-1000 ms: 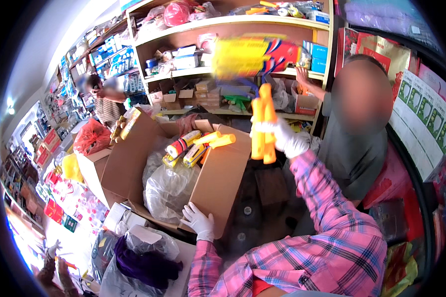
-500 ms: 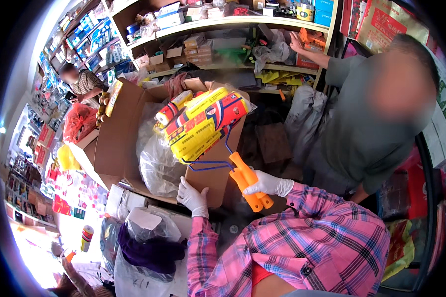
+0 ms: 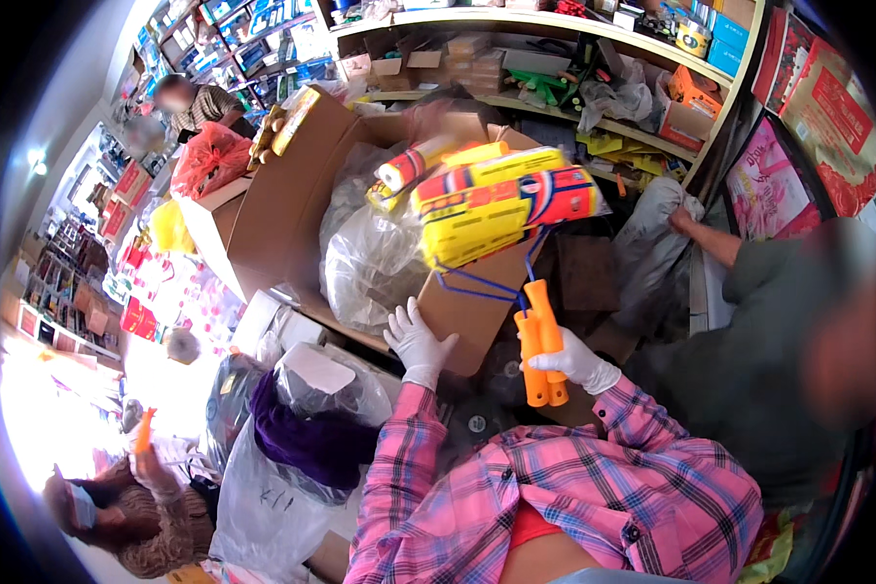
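My right hand [image 3: 566, 364], in a white glove, closes around the orange handles of two paint rollers [image 3: 543, 346]. Their blue wire frames lead up to roller sleeves in yellow and red wrapping [image 3: 496, 209], which lie over the edge of an open cardboard box [image 3: 292, 209]. Fingers spread, my left hand [image 3: 419, 343], also gloved in white, rests against the box's near flap [image 3: 479, 310]. Inside the box sit another wrapped roller sleeve [image 3: 409, 167] and a crumpled clear plastic bag [image 3: 368, 268].
A co-worker in dark grey [image 3: 749, 389] at the right grips a pale sack [image 3: 652, 234]. Shelves [image 3: 516, 102] full of goods run behind the box. Near my left forearm lie a purple cloth [image 3: 307, 433] and plastic bags. Another person [image 3: 156, 506] is at lower left.
The view has shifted, so the box and rollers appear further right and lower. The right co-worker's arm has come down from the shelf onto the sack. My grip on the rollers is unchanged.
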Motion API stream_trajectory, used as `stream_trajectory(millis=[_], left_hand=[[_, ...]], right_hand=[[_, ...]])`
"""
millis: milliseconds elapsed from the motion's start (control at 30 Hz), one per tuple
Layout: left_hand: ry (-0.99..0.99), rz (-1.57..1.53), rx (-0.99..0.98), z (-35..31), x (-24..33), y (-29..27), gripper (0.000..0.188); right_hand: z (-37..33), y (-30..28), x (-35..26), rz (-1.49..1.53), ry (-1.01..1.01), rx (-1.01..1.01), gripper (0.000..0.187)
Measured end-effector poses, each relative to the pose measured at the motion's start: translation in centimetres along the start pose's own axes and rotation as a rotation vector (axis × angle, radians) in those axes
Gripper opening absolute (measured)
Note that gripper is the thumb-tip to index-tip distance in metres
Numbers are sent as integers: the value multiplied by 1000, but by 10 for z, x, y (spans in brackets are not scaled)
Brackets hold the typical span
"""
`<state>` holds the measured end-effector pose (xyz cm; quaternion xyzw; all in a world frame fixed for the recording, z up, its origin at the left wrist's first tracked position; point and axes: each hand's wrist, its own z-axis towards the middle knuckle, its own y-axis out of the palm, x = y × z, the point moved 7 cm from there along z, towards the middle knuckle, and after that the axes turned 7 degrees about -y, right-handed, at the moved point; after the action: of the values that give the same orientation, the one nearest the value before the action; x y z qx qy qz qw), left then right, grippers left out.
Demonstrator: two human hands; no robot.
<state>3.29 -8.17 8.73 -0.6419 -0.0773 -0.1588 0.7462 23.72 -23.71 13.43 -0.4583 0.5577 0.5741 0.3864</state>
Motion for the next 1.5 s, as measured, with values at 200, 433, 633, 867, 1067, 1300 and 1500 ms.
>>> stream_trajectory(millis=[200,433,633,867,1067,1300,1500], left_hand=[[-39,27,-69,-1,-6,9,114],[-13,-15,-49,-4,4,3,113],[-31,35,-38,0,-1,-1,112],[-5,54,-16,1,0,5,113],[-22,92,-47,3,3,5,112],[-57,25,-19,0,-2,0,109],[-42,-3,-5,3,-1,-1,109]], right_hand=[[-11,-6,-28,129,-112,100,52],[-27,-32,-54,134,-278,285,58],[-35,-49,-54,125,-266,342,55],[-53,-65,-51,135,-281,461,54],[-48,-85,-44,193,-328,500,59],[-15,-107,-38,208,-307,435,57],[24,-120,-59,237,-294,324,58]])
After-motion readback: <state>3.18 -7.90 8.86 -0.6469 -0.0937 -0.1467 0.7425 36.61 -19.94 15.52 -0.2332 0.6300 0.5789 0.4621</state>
